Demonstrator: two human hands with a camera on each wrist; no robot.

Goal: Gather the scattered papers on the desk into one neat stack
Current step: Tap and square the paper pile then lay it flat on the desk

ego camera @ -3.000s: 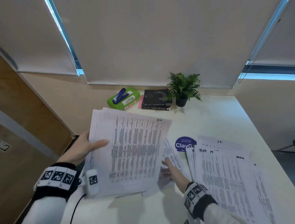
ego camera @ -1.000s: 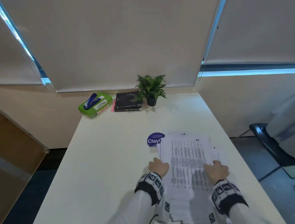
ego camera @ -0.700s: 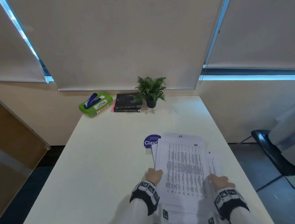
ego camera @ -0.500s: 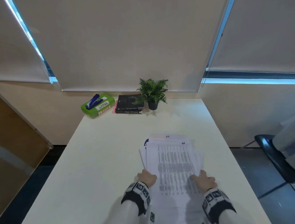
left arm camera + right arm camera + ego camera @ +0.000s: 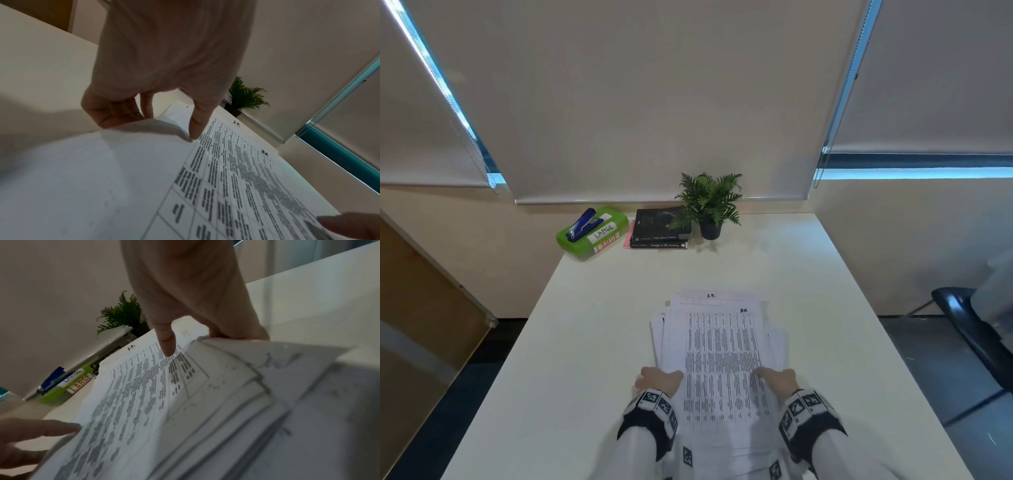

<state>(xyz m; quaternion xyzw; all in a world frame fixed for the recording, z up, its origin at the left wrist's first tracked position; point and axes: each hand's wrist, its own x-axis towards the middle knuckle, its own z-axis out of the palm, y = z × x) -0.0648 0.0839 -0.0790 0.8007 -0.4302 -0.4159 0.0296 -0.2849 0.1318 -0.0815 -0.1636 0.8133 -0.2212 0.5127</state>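
Observation:
A loose stack of printed papers point(image 5: 722, 346) lies on the white desk point(image 5: 592, 342), near its front middle, with sheet edges fanned out unevenly on both sides. My left hand point(image 5: 660, 377) grips the stack's left edge; in the left wrist view its thumb point(image 5: 197, 125) lies on the top sheet and its fingers point(image 5: 115, 112) curl under the raised edge. My right hand point(image 5: 776, 377) grips the right edge the same way, thumb point(image 5: 167, 340) on top, fingers point(image 5: 238, 331) beneath the papers point(image 5: 164, 402).
At the back of the desk stand a green box point(image 5: 599, 236) with a blue stapler point(image 5: 582, 224) on it, two dark books point(image 5: 661, 233) and a small potted plant point(image 5: 710, 205). A dark chair point(image 5: 969, 329) stands beyond the desk's right edge.
The two piles have become one stack. Over the last second both hands slid it left along the desk, over the blue round sticker, and drew in closer at its sides.

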